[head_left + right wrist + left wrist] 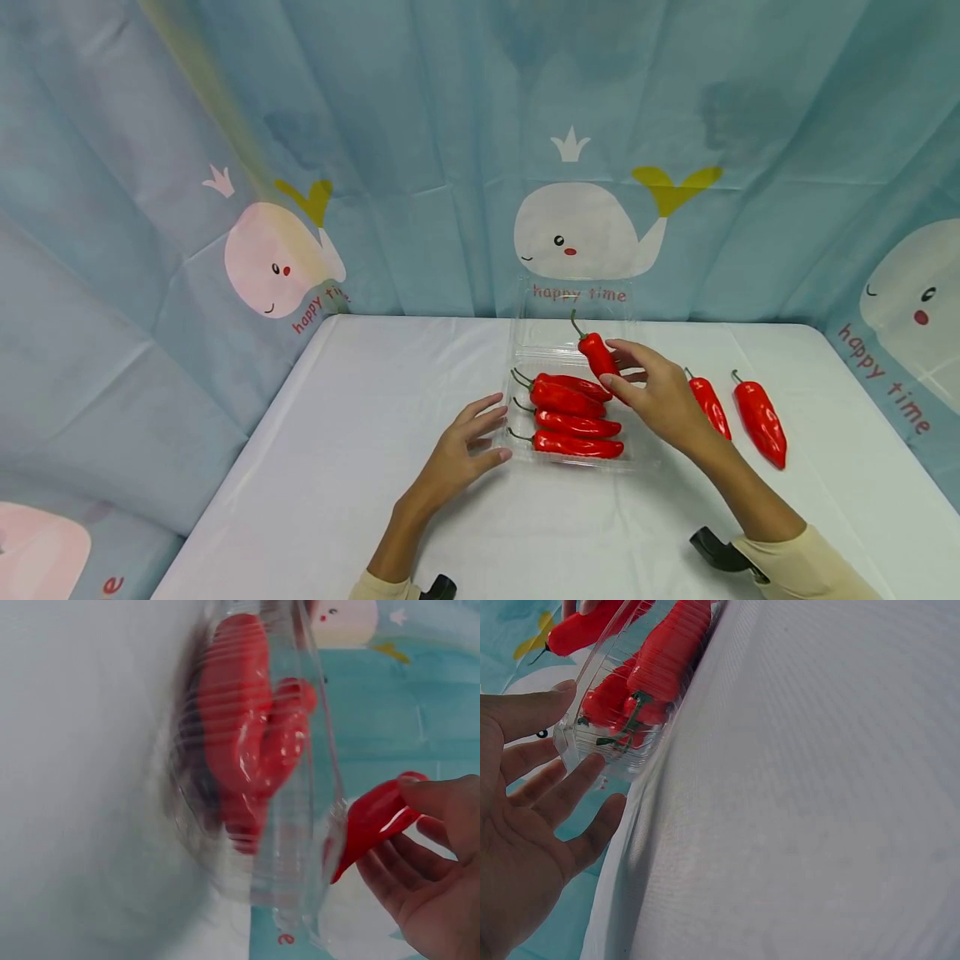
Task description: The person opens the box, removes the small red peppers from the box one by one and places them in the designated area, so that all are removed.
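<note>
A clear plastic clamshell box (633, 454) lies on the table with several red chili peppers (577, 425) laid sideways in it, green stems to the left. My right hand (663, 396) pinches another red pepper (596, 353) between thumb and fingers, over the box's back right part, its stem tilted up and away. In the right wrist view this pepper (381, 816) is close to the box wall. At the left side of the box is my left hand (459, 450), fingers loosely spread; in the left wrist view its fingertips (592, 763) touch the plastic or nearly so.
The transparent lid (551, 333) stands raised at the back, against the whale-print curtain (450, 167). Two loose red peppers, one partly behind my right arm (707, 404) and one farther right (761, 423), lie on the white tablecloth (360, 417).
</note>
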`<state>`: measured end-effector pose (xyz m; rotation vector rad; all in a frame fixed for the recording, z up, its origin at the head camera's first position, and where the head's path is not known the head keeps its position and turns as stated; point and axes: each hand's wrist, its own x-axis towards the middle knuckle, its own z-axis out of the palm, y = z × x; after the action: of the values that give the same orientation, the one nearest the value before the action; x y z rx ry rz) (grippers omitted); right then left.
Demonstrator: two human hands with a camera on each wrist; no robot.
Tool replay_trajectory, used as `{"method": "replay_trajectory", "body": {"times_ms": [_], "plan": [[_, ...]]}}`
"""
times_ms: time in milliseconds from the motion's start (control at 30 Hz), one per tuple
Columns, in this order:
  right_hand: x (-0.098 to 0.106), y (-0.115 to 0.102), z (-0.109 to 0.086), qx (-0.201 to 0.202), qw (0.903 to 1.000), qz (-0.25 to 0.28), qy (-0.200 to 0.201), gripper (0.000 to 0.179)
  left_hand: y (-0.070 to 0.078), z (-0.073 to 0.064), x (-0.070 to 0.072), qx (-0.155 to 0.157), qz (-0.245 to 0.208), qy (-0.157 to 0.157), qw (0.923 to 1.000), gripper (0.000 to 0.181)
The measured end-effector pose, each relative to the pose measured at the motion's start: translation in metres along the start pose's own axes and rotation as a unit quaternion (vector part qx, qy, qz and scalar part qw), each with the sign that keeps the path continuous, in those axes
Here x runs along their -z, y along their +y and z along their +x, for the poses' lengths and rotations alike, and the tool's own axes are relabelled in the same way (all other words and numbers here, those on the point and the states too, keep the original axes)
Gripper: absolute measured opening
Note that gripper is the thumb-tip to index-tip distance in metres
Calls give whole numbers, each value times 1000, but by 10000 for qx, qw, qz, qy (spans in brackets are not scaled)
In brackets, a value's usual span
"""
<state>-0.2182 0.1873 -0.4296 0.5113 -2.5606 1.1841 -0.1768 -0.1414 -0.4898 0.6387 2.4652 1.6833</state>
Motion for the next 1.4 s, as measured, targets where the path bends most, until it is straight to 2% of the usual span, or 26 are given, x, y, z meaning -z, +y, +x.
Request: {"method": "replay_trajectory", "body": {"times_ms": [333,900,1167,1400], "plan": [[26,2,-12,53,9992,-43,388,58,0,1,0,-26,-4,-5,10000,65],[61,21,-37,-532,9975,67,463,57,-1,0,-1,33,-35,7,10000,65],[77,26,-49,-870,9949,-178,474,58,-2,0,-1,37,-44,-9,10000,65],[87,32,-57,-1231,9913,-186,431,60,-2,1,-1,51,-57,-11,10000,64]]}}
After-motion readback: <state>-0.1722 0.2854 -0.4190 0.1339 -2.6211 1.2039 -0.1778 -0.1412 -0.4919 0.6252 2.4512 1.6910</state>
